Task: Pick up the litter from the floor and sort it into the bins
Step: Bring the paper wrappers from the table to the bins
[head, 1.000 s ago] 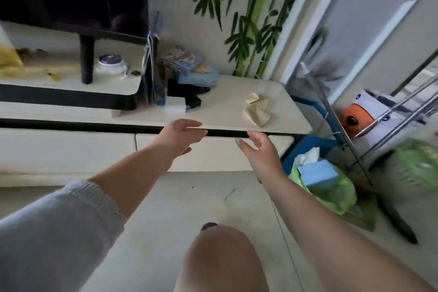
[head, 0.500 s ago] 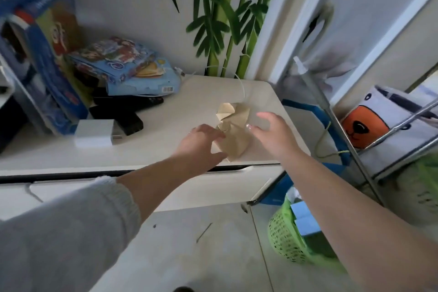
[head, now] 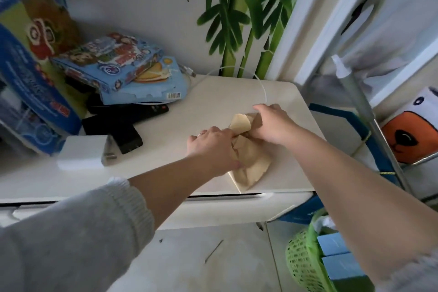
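Both hands on crumpled brown paper (head: 251,163) lying on cream cabinet top (head: 213,102) near its right front corner; left hand (head: 213,147) fingers curled onto paper's left side; right hand (head: 272,125) gripping upper part (fingertips hidden under palm); green basket (head: 301,261) on floor below right, blue boxes (head: 336,256) inside.

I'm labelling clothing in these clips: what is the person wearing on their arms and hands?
The left arm wears a light grey knitted sleeve with a ribbed cuff, pushed up so the forearm is bare. The left hand has a thin ring on one finger. The right hand is bare with no ring showing, and its forearm is bare too; a bit of grey sleeve shows at the frame's lower right corner. No gloves or watch.
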Motion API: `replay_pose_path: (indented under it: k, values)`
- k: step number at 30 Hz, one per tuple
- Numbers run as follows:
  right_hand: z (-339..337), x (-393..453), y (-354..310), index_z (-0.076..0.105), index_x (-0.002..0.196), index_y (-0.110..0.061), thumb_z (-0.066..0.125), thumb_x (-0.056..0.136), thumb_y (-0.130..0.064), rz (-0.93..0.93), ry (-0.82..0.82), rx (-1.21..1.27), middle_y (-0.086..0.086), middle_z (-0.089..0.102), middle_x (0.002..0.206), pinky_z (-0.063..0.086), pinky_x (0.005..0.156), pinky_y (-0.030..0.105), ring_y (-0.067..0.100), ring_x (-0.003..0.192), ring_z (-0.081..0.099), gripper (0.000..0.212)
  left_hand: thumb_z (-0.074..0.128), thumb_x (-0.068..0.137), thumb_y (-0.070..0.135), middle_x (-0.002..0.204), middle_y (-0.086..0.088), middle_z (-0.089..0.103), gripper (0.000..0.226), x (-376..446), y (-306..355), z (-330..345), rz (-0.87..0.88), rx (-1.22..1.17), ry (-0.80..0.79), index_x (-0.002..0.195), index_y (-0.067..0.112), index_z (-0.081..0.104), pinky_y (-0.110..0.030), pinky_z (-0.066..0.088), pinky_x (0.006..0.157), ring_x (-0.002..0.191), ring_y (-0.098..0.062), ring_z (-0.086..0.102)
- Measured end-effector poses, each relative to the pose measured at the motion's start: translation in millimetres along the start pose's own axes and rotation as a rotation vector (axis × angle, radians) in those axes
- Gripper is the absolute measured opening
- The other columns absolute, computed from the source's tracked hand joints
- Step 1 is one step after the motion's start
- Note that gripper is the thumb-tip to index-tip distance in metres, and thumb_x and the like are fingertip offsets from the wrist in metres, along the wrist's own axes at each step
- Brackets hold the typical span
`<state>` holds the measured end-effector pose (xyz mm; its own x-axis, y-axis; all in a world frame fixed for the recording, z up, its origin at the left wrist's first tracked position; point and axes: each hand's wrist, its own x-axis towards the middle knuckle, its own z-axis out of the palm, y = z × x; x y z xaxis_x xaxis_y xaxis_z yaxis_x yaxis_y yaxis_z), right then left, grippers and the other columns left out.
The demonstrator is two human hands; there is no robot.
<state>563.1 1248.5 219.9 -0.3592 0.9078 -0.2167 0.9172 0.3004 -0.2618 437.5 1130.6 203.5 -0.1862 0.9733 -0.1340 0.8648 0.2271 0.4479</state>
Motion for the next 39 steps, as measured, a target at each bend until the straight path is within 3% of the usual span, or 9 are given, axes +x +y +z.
replay_pose_path:
  k: [3, 6, 9, 12, 21, 26, 29, 32, 39]
  values:
    - [1, 0, -3, 0.052, 0.121, -0.023, 0.065, 0.074, -0.044, 0.004, 0.063, 0.015, 0.013, 0.045, 0.121, 0.046, 0.083, 0.035, 0.032, 0.108, 0.051, 0.054, 0.068, 0.066, 0.055, 0.102, 0.001, 0.050, 0.057, -1, -3, -5, -0.036, 0.024, -0.068, 0.114, 0.030, 0.052, -0.033, 0.031, 0.081, 0.102, -0.021, 0.050]
    - [3, -9, -6, 0.054, 0.084, -0.022, 0.063, 0.076, -0.041, -0.028, 0.151, 0.107, 0.006, 0.056, 0.093, 0.033, 0.055, 0.028, 0.024, 0.085, 0.053, 0.023, 0.068, 0.066, 0.056, 0.103, 0.000, 0.050, 0.055, -7, -8, -10, -0.070, 0.009, -0.100, 0.107, 0.023, 0.053, -0.034, 0.035, 0.082, 0.098, -0.023, 0.051]
    - [1, -24, -11, 0.059, 0.094, -0.021, 0.065, 0.080, -0.032, -0.018, 0.245, 0.230, -0.005, 0.058, 0.088, 0.039, 0.064, 0.027, 0.019, 0.084, 0.055, 0.019, 0.070, 0.071, 0.050, 0.102, -0.004, 0.049, 0.050, -18, -17, -18, -0.100, -0.141, -0.061, 0.104, 0.016, 0.053, -0.033, 0.045, 0.076, 0.091, -0.023, 0.052]
    - [-7, -40, -22, 0.059, 0.109, -0.021, 0.064, 0.084, -0.022, -0.015, 0.334, 0.345, -0.007, 0.056, 0.095, 0.039, 0.072, 0.026, 0.015, 0.086, 0.053, 0.026, 0.068, 0.079, 0.031, 0.089, -0.004, 0.053, 0.025, -30, -33, -31, -0.111, -0.308, 0.024, 0.090, 0.014, 0.053, -0.026, 0.037, 0.054, 0.071, -0.016, 0.047]
    - [-26, -110, -107, 0.058, 0.116, -0.021, 0.055, 0.084, -0.016, -0.121, 0.337, 0.582, 0.001, 0.062, 0.113, 0.053, 0.087, 0.046, 0.022, 0.103, 0.060, 0.032, 0.072, 0.077, 0.025, 0.096, -0.011, 0.063, 0.032, -114, -98, -79, -0.277, -0.702, 0.191, 0.103, 0.011, 0.060, -0.046, 0.056, 0.078, 0.091, -0.030, 0.061]
    - [-1, -163, -190, 0.058, 0.107, -0.026, 0.056, 0.083, -0.019, -0.245, 0.213, 0.618, -0.002, 0.064, 0.105, 0.055, 0.083, 0.044, 0.020, 0.097, 0.062, 0.024, 0.071, 0.078, 0.021, 0.091, -0.005, 0.065, 0.023, -201, -176, -105, -0.421, -0.928, 0.375, 0.098, 0.014, 0.061, -0.038, 0.059, 0.070, 0.084, -0.022, 0.064]
    - [22, -195, -259, 0.059, 0.101, -0.026, 0.057, 0.083, -0.020, -0.331, 0.136, 0.620, -0.001, 0.067, 0.099, 0.056, 0.061, 0.030, 0.017, 0.085, 0.065, 0.019, 0.072, 0.076, 0.016, 0.083, 0.000, 0.064, 0.014, -267, -234, -131, -0.501, -1.055, 0.522, 0.081, 0.021, 0.060, -0.032, 0.057, 0.062, 0.079, -0.018, 0.063]
    - [48, -227, -343, 0.059, 0.107, -0.027, 0.058, 0.083, -0.022, -0.420, 0.068, 0.598, 0.001, 0.067, 0.100, 0.057, 0.074, 0.038, 0.019, 0.087, 0.065, 0.025, 0.071, 0.076, 0.013, 0.079, 0.000, 0.064, 0.015, -345, -299, -167, -0.577, -1.107, 0.679, 0.075, 0.022, 0.058, -0.028, 0.057, 0.057, 0.075, -0.016, 0.063]
    - [127, -325, -561, 0.060, 0.104, -0.021, 0.057, 0.082, -0.012, -0.688, -0.216, 0.707, 0.006, 0.067, 0.101, 0.055, 0.062, 0.027, 0.018, 0.087, 0.063, 0.024, 0.067, 0.076, 0.019, 0.081, -0.006, 0.066, 0.005, -555, -431, -239, -0.801, -0.932, 1.070, 0.080, 0.020, 0.063, -0.043, 0.057, 0.072, 0.074, -0.022, 0.064]
